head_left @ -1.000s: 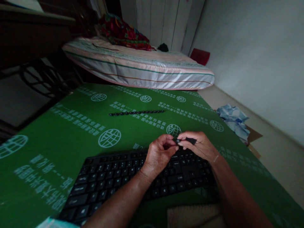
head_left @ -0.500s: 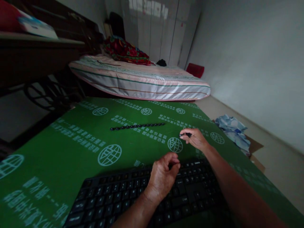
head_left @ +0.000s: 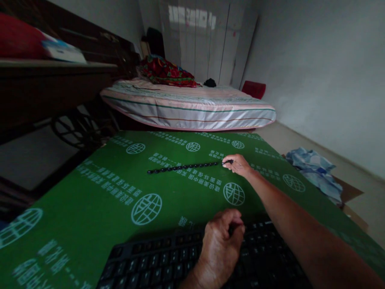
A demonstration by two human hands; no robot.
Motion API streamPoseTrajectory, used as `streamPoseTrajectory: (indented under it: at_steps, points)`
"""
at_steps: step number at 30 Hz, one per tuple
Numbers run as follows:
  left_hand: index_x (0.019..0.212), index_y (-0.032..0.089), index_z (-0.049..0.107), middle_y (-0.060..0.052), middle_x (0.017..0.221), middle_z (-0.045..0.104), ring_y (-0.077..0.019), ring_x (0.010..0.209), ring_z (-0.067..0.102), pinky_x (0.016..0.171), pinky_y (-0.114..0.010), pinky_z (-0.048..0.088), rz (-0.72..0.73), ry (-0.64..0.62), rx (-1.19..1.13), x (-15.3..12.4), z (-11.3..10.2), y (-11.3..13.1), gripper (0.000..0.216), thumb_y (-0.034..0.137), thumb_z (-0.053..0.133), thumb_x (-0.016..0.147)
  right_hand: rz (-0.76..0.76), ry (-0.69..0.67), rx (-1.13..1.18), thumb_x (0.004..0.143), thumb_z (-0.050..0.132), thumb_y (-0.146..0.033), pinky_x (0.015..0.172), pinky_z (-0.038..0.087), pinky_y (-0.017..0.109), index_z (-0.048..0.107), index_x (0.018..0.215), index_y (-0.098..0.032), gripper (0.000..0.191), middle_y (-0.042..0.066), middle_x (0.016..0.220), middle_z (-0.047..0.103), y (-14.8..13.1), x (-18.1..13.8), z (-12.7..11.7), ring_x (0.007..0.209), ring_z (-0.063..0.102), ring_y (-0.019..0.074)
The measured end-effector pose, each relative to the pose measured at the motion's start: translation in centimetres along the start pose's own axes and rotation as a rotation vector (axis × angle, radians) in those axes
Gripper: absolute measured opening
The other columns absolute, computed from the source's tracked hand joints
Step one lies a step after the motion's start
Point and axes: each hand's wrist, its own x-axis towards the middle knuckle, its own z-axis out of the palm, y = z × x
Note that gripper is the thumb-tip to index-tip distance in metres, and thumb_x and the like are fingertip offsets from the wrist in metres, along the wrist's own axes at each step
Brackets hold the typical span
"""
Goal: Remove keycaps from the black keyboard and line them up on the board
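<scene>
A row of black pieces (head_left: 182,167) lies laid — the right hand (head_left: 240,165) pinches a dark item (head_left: 229,161), unplaced, near the row's 3 o'clock end — left hand (head_left: 221,247) curled, contents hidden.

The right hand (head_left: 237,165) pinches a black piece (head_left: 229,161) beside a row of black pieces (head_left: 182,167) on a green board (head_left: 183,200). The left hand (head_left: 221,245) curls over a keyboard (head_left: 153,261).

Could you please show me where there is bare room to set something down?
On the green board: between the row of small black pieces and the keyboard, out to the left edge; also a strip between that row and the bed. Crowded: the row's right end, by the right hand, and the keyboard, around the left hand.
</scene>
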Motion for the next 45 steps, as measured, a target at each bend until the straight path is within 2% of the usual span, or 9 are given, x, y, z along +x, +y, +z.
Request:
streamPoseTrajectory:
  at_steps: [7, 18, 35, 39, 45]
  points:
    - [0.081, 0.02, 0.061, 0.001, 0.077, 0.066, -0.0133, 0.073, 0.062, 0.069, -0.022, 0.047, 0.005, -0.006, 0.008, 0.0, 0.0, -0.1, 0.018, 0.006, 0.053, 0.071, 0.054, -0.023, -0.009, 0.061, 0.067, -0.02, 0.036, 0.036, 0.016, 0.068, 0.082, -0.014, 0.022, -0.001, 0.055, 0.059, 0.3, 1.0, 0.4, 0.042, 0.05, 0.0072]
    - [0.079, 0.019, 0.061, 0.001, 0.076, 0.065, -0.0135, 0.074, 0.062, 0.07, -0.022, 0.046, -0.002, -0.016, 0.022, -0.1, -0.1, 0.1, 0.018, 0.005, 0.054, 0.071, 0.093, -0.06, -0.036, 0.062, 0.068, -0.014, 0.033, 0.036, 0.014, 0.068, 0.078, -0.013, 0.016, -0.003, 0.048, 0.055, -0.2, 1.3, 0.2, 0.039, 0.048, 0.0061]
    - [0.077, 0.019, 0.062, 0.0, 0.075, 0.065, -0.0137, 0.071, 0.062, 0.068, -0.023, 0.047, -0.001, -0.008, 0.0, 0.0, -0.1, 0.4, 0.018, 0.005, 0.054, 0.07, 0.129, -0.042, -0.037, 0.062, 0.068, -0.012, 0.032, 0.034, 0.014, 0.068, 0.082, -0.012, 0.02, -0.004, 0.043, 0.053, -1.1, 0.9, 0.0, 0.035, 0.045, 0.0051]
    - [0.079, 0.019, 0.062, -0.001, 0.077, 0.066, -0.0145, 0.072, 0.062, 0.069, -0.023, 0.047, 0.001, -0.002, 0.001, 0.1, -0.1, 0.3, 0.019, 0.005, 0.054, 0.069, 0.136, 0.0, -0.026, 0.062, 0.071, -0.019, 0.033, 0.035, 0.015, 0.067, 0.082, -0.013, 0.021, -0.004, 0.043, 0.052, -1.4, 0.6, 0.1, 0.034, 0.043, 0.0049]
    - [0.077, 0.019, 0.062, -0.001, 0.074, 0.066, -0.0144, 0.071, 0.062, 0.068, -0.023, 0.047, 0.016, 0.0, 0.018, 0.1, -0.1, 0.4, 0.017, 0.005, 0.054, 0.07, 0.167, 0.164, -0.019, 0.069, 0.064, -0.046, 0.031, 0.031, 0.016, 0.066, 0.081, -0.013, 0.035, -0.004, 0.042, 0.051, -2.1, -0.9, -0.3, 0.03, 0.04, 0.0051]
